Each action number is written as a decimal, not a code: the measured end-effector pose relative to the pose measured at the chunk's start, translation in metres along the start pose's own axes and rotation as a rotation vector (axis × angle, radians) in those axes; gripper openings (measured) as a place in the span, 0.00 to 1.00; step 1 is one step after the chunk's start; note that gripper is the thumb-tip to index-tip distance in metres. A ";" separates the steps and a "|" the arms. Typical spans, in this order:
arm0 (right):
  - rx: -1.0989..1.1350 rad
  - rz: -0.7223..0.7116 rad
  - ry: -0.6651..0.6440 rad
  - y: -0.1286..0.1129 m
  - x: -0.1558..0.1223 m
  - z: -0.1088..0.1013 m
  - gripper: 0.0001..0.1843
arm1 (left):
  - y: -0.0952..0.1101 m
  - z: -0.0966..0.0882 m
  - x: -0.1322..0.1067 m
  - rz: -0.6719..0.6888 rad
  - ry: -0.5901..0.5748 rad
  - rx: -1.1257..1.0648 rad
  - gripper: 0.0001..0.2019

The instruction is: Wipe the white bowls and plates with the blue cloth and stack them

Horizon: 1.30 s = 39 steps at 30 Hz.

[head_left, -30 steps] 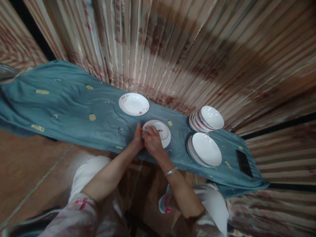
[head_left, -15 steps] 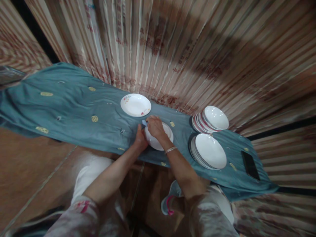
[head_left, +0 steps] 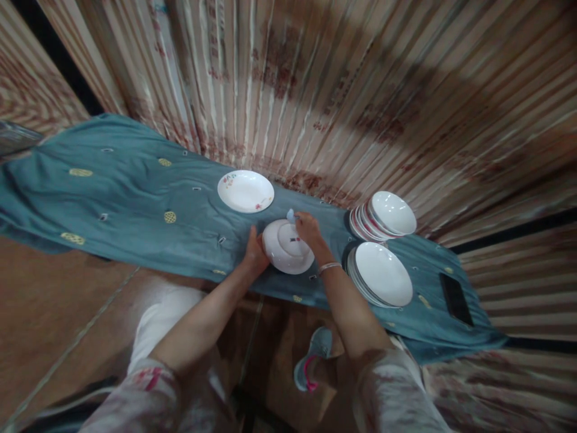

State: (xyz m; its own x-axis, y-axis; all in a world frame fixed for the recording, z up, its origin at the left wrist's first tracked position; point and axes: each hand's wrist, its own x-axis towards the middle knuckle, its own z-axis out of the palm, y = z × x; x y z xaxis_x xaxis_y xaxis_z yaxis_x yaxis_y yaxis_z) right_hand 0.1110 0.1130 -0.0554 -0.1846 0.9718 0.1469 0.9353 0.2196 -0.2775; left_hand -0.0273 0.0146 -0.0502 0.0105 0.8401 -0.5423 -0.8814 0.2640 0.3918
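A glossy white, round bowl (head_left: 288, 257) is bottom up over the cloth-covered worktop (head_left: 135, 204), its ringed base facing the camera. The base bears a small dark-and-red mark, too small to read. The left hand (head_left: 257, 251) grips the bowl's left rim; the right hand's (head_left: 308, 228) fingers pinch a pale blue scrap (head_left: 291, 214) at the far rim.

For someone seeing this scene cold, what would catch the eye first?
Probably the white dish at the middle of the teal cloth, with the left hand at its left edge and the right hand holding a small pale blue item at its far rim. Next, the flowered plate lying beyond it toward the curtain, and the bowl stack and plate stack to the right.
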 end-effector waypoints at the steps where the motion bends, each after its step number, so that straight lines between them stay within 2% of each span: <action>1: 0.003 0.016 0.006 0.005 -0.003 -0.001 0.19 | 0.000 0.000 0.001 -0.005 0.005 -0.004 0.31; 11: 0.082 0.130 0.086 0.033 -0.052 -0.007 0.20 | 0.002 0.005 -0.002 -0.017 0.053 -0.007 0.30; 18: 0.122 0.057 0.215 0.038 -0.094 -0.003 0.20 | 0.000 0.000 0.005 -0.022 0.029 -0.016 0.30; 23: 0.032 -0.012 0.291 0.026 -0.125 -0.005 0.20 | -0.001 -0.001 0.005 -0.006 0.024 -0.007 0.31; 28: -0.019 -0.103 0.268 0.007 -0.144 -0.013 0.22 | -0.002 0.001 0.004 0.018 0.011 0.028 0.32; 34: -0.004 -0.184 0.242 -0.013 -0.151 -0.016 0.22 | -0.003 0.000 0.005 0.013 0.009 0.026 0.30; 39: -0.005 -0.256 0.205 -0.028 -0.146 -0.017 0.23 | -0.003 0.000 0.005 0.018 0.005 0.040 0.29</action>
State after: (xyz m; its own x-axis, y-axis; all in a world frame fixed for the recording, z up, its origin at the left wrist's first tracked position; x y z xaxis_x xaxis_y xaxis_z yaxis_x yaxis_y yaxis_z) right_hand 0.1171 -0.0361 -0.0531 -0.3498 0.8472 0.3998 0.8678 0.4538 -0.2023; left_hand -0.0249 0.0176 -0.0539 -0.0077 0.8424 -0.5388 -0.8619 0.2676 0.4307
